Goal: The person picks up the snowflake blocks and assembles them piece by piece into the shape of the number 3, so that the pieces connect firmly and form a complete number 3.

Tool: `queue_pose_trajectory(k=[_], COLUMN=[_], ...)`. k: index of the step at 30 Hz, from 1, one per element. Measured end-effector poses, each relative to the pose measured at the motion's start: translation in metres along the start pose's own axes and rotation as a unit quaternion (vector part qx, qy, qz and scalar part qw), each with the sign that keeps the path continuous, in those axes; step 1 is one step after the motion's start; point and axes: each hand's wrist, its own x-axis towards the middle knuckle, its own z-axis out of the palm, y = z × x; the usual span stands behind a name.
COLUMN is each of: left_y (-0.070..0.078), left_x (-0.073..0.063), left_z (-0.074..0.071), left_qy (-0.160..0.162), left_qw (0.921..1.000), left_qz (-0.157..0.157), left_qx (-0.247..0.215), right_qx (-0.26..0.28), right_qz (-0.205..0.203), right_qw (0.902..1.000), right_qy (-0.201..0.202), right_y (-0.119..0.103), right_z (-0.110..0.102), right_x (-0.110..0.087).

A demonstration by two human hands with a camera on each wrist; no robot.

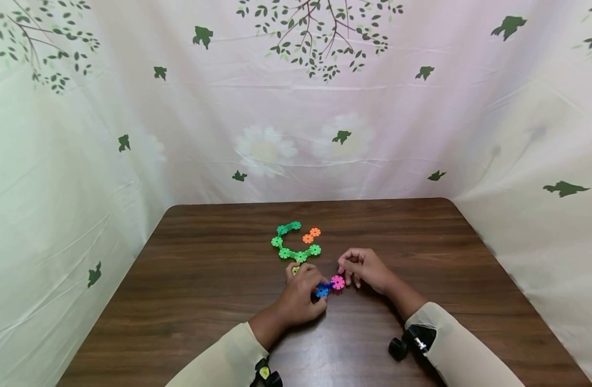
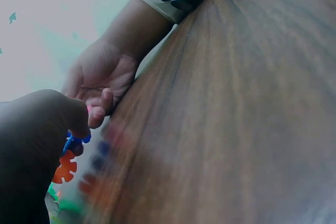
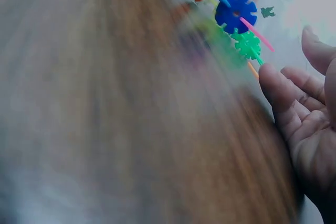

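My left hand (image 1: 301, 293) pinches a blue notched plastic disc (image 1: 322, 291) between thumb and fingers, low over the table. Slotted edge-on into it is a darker blue disc (image 3: 236, 13), which in turn carries a pink disc (image 1: 337, 282). An orange disc (image 2: 65, 167) belongs to the same gripped chain, and a yellow disc (image 1: 296, 270) shows past the knuckles. Beyond, a curved chain of green discs (image 1: 284, 252) lies on the table. My right hand (image 1: 366, 269) hovers just right of the pink disc, fingers loosely bent, holding nothing.
Two joined orange discs (image 1: 311, 235) sit inside the curve of the green chain. The brown wooden table (image 1: 204, 279) has rounded far corners. A printed cloth (image 1: 296, 107) hangs around its back and sides. Both wrists wear black camera mounts.
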Motion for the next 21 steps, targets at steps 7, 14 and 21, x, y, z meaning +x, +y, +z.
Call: queue_pose_trajectory(k=[7,14,21], left_y=[-0.001,-0.004,-0.003], left_x=[-0.002,-0.007,-0.007], left_z=[-0.004,-0.008,-0.009], left_qy=[-0.031,-0.038,-0.041], left_qw=[0.9995,0.9991,0.9989], left_qz=[-0.003,-0.013,-0.023], left_qx=[-0.007,-0.012,-0.005], right_qx=[0.036,0.031,0.012], right_qz=[0.027,0.009,0.009], right_qw=[0.9988,0.9985,0.996], right_qy=[0.017,0.045,0.088], right_y=[-0.001,0.003,0.002], right_z=[-0.003,-0.005,-0.006], right_x=[0.009,0.021,0.035])
